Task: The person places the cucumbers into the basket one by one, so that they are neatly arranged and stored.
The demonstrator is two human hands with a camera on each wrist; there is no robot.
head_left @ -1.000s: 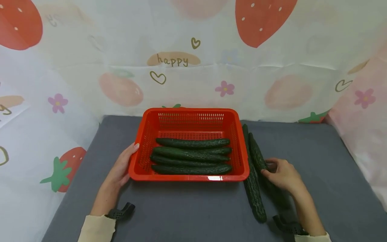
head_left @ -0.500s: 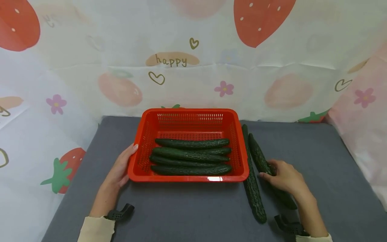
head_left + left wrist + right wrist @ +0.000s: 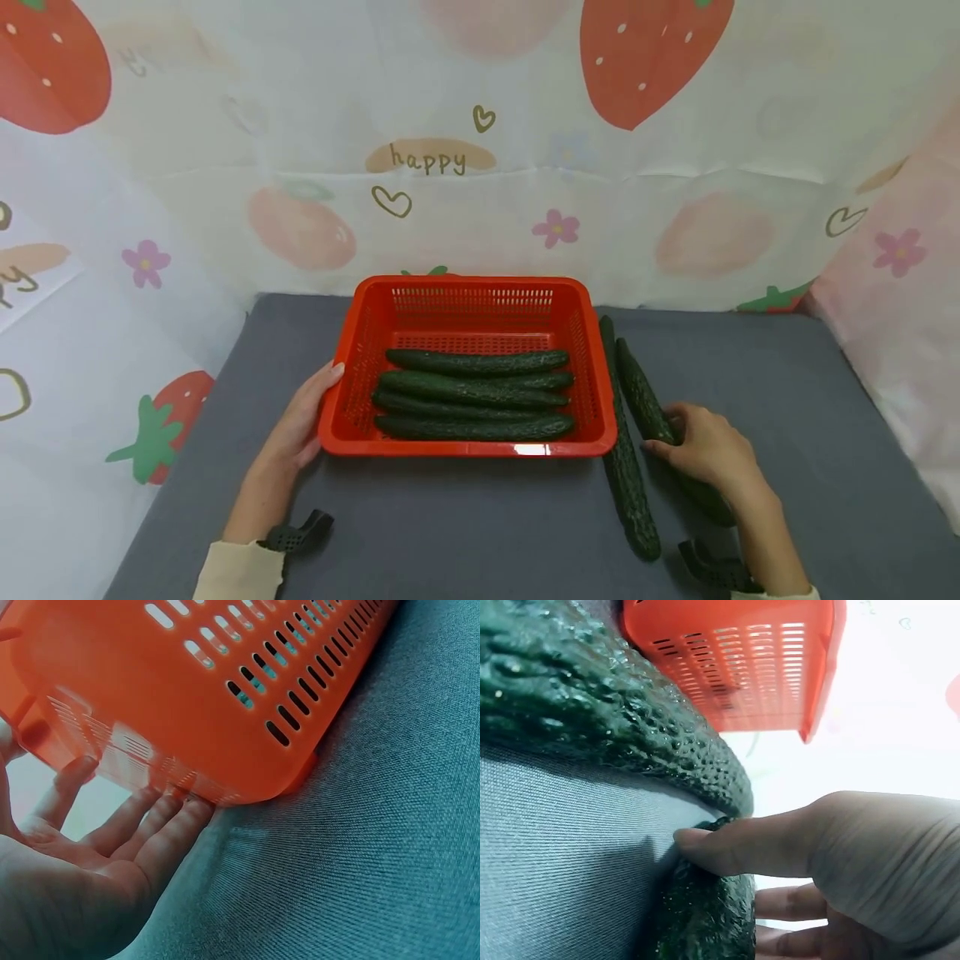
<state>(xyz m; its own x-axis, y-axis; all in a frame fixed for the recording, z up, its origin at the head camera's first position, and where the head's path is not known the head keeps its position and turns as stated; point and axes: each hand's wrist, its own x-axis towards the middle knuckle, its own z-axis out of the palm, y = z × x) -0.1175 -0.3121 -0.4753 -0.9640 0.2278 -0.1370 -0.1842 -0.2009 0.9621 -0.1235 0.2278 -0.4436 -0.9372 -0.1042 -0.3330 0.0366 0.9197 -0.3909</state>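
Observation:
A red plastic basket (image 3: pixel 480 448) with slotted walls stands mid-table, and several dark green cucumbers (image 3: pixel 477 362) lie crosswise in it. My left hand (image 3: pixel 303 417) holds the basket's left side, a fingertip over the rim in the head view. Seen from the left wrist, the fingers (image 3: pixel 169 840) of that hand rest against the outer wall. To the right of the basket, my right hand (image 3: pixel 712 450) grips a cucumber (image 3: pixel 643 396) between thumb and fingers; it lies slanted, its near end partly behind the wrist. Another cucumber (image 3: pixel 630 492) lies between it and the basket.
The grey cloth-covered table (image 3: pixel 450 533) extends in front of the basket and to both sides. Behind it hangs a white curtain (image 3: pixel 465 225) printed with strawberries and flowers, with more fabric at left and right.
My right hand has shifted slightly right and toward me along its cucumber, whose blurred near end now shows sharply. The left hand and basket hold still; the whole head view has tilted a little.

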